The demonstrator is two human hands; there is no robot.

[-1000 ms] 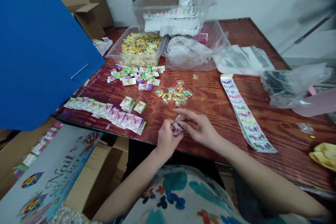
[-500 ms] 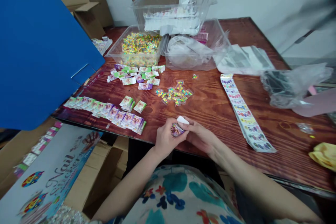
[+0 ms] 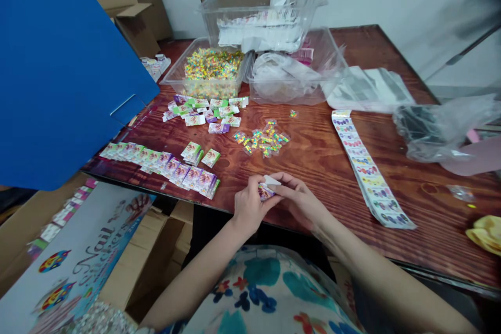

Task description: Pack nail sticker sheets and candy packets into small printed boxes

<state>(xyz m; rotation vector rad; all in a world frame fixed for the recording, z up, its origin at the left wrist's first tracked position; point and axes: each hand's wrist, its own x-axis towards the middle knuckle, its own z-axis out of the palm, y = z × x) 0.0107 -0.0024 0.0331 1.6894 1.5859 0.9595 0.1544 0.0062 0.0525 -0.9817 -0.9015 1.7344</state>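
Between my two hands, over the front edge of the table, is a small purple-and-white printed box point(image 3: 266, 192) with its white flap point(image 3: 271, 180) raised. My left hand point(image 3: 249, 203) is closed round the box's left side. My right hand point(image 3: 299, 195) has its fingers pinched on the flap and the box's right side. To the left lies a row of packed green and purple boxes point(image 3: 172, 167), with a short stack of green boxes point(image 3: 191, 152) behind it. Ahead of my hands are small clear sachets of coloured candy point(image 3: 263, 138). Flat printed boxes point(image 3: 207, 112) lie in a loose pile behind them.
A clear tub of candy sachets point(image 3: 213, 70) and a tub with plastic bags point(image 3: 289, 81) stand at the back, another tub point(image 3: 258, 26) on top. A nail sticker strip point(image 3: 364, 167) lies right. A blue panel point(image 3: 70, 73) juts in at left, above cartons point(image 3: 135, 266).
My right fingers have moved over the white flap, which now shows less and sits lower against the box. The view has shifted slightly; the things on the table are unmoved.
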